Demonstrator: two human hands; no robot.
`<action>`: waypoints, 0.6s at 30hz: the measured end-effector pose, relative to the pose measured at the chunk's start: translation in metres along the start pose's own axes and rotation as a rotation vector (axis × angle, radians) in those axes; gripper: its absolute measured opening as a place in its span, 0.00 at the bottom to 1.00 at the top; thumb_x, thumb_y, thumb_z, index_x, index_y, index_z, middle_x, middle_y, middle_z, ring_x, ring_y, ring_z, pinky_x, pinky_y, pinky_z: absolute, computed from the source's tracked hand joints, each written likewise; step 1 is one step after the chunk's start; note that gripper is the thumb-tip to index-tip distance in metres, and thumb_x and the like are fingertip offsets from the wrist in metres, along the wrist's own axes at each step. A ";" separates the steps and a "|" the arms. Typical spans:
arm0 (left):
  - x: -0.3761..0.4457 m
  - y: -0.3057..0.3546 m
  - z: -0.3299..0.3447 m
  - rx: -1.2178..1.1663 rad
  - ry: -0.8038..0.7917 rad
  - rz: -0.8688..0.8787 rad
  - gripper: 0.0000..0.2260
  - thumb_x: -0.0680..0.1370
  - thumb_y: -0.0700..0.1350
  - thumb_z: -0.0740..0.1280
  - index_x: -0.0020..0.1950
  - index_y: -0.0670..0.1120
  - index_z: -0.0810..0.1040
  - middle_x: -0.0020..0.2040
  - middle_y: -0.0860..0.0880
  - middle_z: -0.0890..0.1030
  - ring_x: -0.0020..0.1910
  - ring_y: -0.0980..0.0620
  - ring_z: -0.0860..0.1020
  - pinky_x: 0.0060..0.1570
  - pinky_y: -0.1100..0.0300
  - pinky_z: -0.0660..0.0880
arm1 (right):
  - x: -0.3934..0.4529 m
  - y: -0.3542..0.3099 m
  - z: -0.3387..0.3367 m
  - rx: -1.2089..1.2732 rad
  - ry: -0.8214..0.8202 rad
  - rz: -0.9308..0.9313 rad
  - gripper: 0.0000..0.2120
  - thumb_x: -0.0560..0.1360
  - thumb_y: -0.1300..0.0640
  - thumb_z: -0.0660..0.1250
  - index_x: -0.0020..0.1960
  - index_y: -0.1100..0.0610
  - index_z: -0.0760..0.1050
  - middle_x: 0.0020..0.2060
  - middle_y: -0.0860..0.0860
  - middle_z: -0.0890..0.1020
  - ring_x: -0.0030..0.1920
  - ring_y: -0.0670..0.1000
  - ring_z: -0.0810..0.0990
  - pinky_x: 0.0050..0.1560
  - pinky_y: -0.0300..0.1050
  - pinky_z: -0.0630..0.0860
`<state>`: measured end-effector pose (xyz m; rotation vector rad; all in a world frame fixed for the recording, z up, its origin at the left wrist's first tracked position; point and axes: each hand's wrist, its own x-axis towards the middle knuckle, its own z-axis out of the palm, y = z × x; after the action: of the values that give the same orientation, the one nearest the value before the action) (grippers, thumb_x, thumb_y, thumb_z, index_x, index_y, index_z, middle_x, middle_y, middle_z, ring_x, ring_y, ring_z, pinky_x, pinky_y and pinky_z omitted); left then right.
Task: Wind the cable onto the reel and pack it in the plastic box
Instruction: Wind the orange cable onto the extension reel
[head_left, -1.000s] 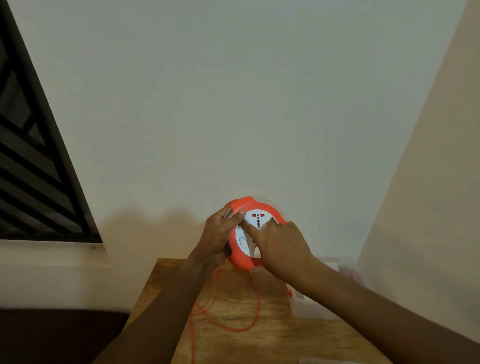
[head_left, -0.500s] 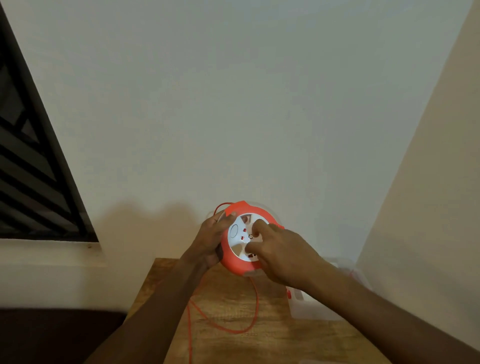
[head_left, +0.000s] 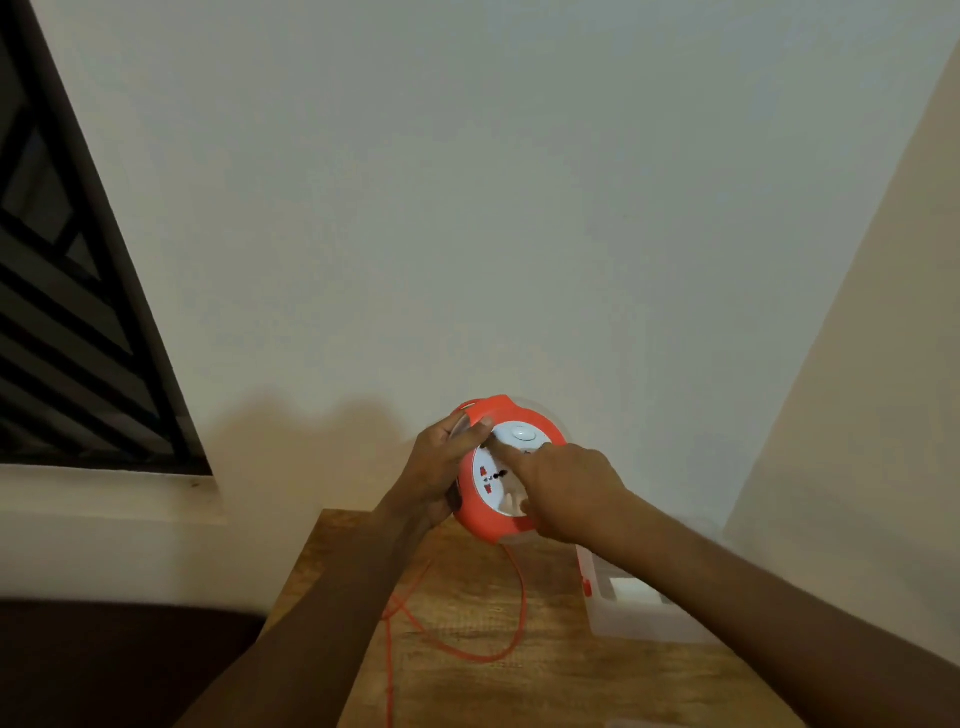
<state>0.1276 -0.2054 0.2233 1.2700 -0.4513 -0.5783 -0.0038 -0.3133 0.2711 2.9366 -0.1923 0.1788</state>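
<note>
Head view: orange reel (head_left: 485, 525) held up off the wooden table (head_left: 467, 691), white socket face toward the camera. Left hand (head_left: 435, 477) curled round the reel's left rim, thumb over the top edge, gripping it. Right hand (head_left: 569, 491) over the white face, index finger stretched out and pressing near the centre, other fingers loosely bent; nothing pinched or enclosed in it, as far as can be seen.

Winding judged part done at most: orange cable (head_left: 511, 636) hanging from the reel's underside, looping across the tabletop and running off toward the bottom edge of the frame. Amount already wound inside the reel not visible. Left to do: taking in the slack, then packing.

Clear plastic box (head_left: 644, 621) on the table to the right, partly hidden behind the right forearm, well apart from the reel. Something white inside it, identity unclear; a small red clip on its near wall. Reel not yet in it.
</note>
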 end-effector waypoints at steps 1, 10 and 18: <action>0.000 -0.002 0.001 -0.027 0.014 0.002 0.14 0.80 0.49 0.70 0.64 0.48 0.80 0.56 0.45 0.88 0.52 0.42 0.87 0.45 0.51 0.85 | 0.001 0.000 0.000 0.149 -0.014 0.085 0.41 0.73 0.48 0.71 0.78 0.46 0.51 0.67 0.55 0.75 0.60 0.58 0.79 0.55 0.52 0.78; -0.001 -0.007 -0.004 -0.066 0.096 -0.087 0.18 0.80 0.50 0.70 0.67 0.43 0.78 0.59 0.40 0.85 0.54 0.38 0.85 0.52 0.45 0.84 | -0.018 -0.023 0.010 1.204 -0.069 0.464 0.39 0.74 0.53 0.71 0.78 0.48 0.53 0.62 0.49 0.76 0.39 0.51 0.86 0.38 0.43 0.81; -0.006 -0.001 -0.005 -0.027 -0.007 -0.063 0.17 0.81 0.50 0.68 0.68 0.45 0.78 0.60 0.40 0.85 0.55 0.38 0.85 0.52 0.45 0.84 | -0.026 0.002 -0.005 0.119 0.090 -0.201 0.25 0.71 0.57 0.72 0.67 0.44 0.73 0.71 0.54 0.68 0.63 0.58 0.75 0.49 0.54 0.80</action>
<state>0.1259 -0.1985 0.2208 1.2606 -0.4087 -0.6401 -0.0298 -0.3117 0.2732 3.0324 0.1313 0.3003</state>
